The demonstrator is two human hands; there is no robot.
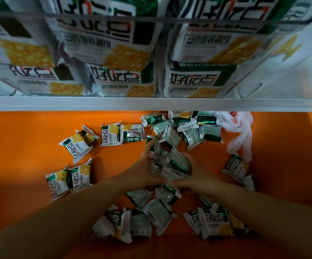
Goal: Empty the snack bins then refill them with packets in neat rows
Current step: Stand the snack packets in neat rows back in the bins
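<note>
Each grip curled round it, left hand (142, 170) and right hand (196, 177) squeeze the packet bundle (170, 165), seemingly squaring it for neat rows.

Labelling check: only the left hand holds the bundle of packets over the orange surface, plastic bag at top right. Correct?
No: both hold it. The left hand and right hand grip the bundle of packets over the orange surface, plastic bag at top right, per the head view.
</note>
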